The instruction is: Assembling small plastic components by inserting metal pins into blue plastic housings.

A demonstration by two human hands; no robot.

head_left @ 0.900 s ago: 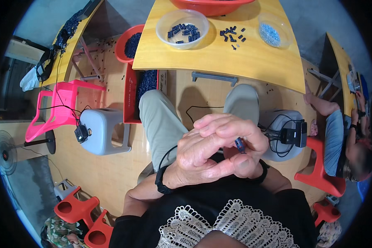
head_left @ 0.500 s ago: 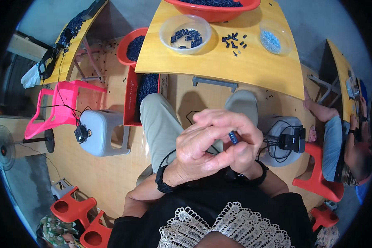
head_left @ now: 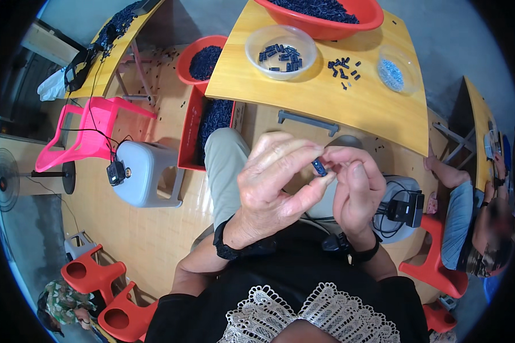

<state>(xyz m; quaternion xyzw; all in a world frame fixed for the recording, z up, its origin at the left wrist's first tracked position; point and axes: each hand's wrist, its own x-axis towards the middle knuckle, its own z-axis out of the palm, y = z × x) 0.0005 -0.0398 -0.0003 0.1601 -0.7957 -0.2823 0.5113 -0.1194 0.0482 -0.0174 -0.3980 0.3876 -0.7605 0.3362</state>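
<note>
**Inside a Small Workshop**

From afar, I look in on an apparent workshop: a red basin (head_left: pixel 349 32) heaped with small dark parts (head_left: pixel 315 8) on a yellow table (head_left: pixel 303 96), more in a floor box (head_left: pixel 189 131), and a co-worker (head_left: pixel 459 226) at another table (head_left: pixel 479 114).

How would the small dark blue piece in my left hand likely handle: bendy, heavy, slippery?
The dark blue piece is probably stiff, since it looks straight while pinched in the left hand. It's likely light, being so small and slim. Its glossy highlights suggest it may be somewhat slippery.
</note>
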